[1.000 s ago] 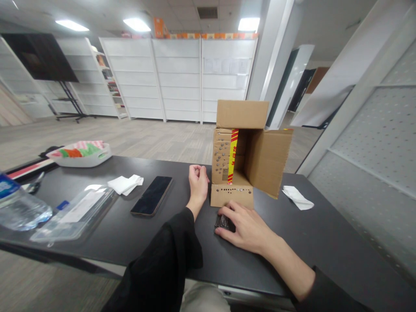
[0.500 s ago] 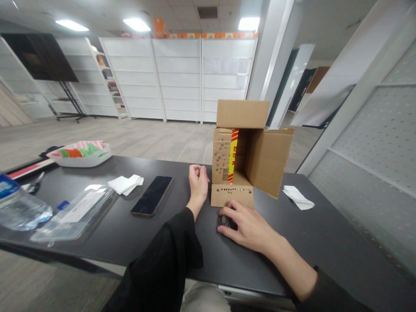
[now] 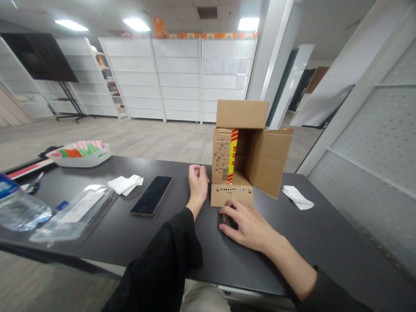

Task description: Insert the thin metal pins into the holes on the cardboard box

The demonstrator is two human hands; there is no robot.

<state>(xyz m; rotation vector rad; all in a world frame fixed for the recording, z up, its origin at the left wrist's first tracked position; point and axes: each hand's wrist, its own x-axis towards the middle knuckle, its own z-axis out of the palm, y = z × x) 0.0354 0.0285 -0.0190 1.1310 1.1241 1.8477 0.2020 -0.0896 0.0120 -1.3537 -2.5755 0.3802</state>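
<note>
My right hand [image 3: 248, 227] rests on the dark table, its thumb and fingers closed around the sides of a row of thin dark metal rods [image 3: 224, 219], like nails or screws. Just left of an open cardboard box [image 3: 220, 156], my left hand [image 3: 198, 184] is held up with curled fingers; whatever may be in them is hidden. Small grey round heads dot the box's left flap, which carries red and yellow tape. Its lower flap [image 3: 224, 198] lies towards me with a line of dark holes and a few grey heads, right beyond my right fingers.
Left of my hands lie a phone [image 3: 152, 196], folded white tissue [image 3: 125, 184], a clear plastic case [image 3: 76, 213] and a water bottle [image 3: 22, 208]. A white basket [image 3: 81, 161] with colourful contents stands farther back. Another tissue [image 3: 298, 197] lies right of the box.
My right thumb has shifted slightly up and inward against the metal rods. My left hand and the box look unchanged.
</note>
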